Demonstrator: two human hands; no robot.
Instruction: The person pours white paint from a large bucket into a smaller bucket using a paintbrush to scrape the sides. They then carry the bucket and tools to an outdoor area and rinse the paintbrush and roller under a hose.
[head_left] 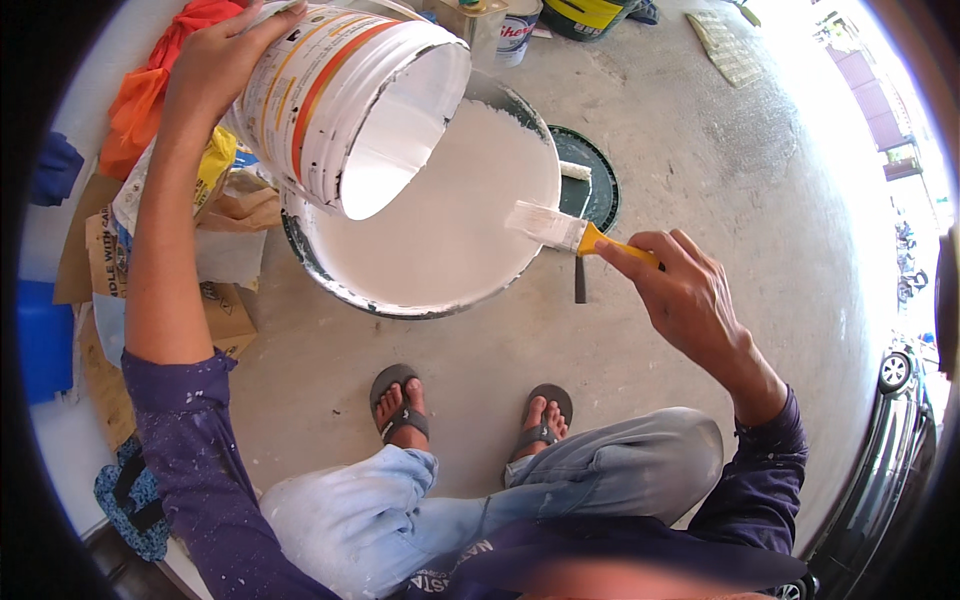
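Note:
My left hand [222, 62] grips the base end of a white paint bucket [318, 98] with an orange stripe. The bucket lies tilted, its mouth facing right and down over a large dark tub [400, 310] nearly full of white paint [430, 235]. White paint coats the inside of the bucket. In my right hand [690, 285] is a paintbrush with a yellow handle [622, 248], pinched between thumb and fingers. Its paint-covered bristles [540, 222] reach over the tub's right rim, pointing left; whether they touch the paint I cannot tell.
Behind the tub's right side lies a dark green lid [605, 180] with a white paint roller [575, 171] on it. Cardboard [228, 318], bags and orange cloth [135, 120] crowd the left. Tins [518, 30] stand at the back. A car [885, 470] is far right.

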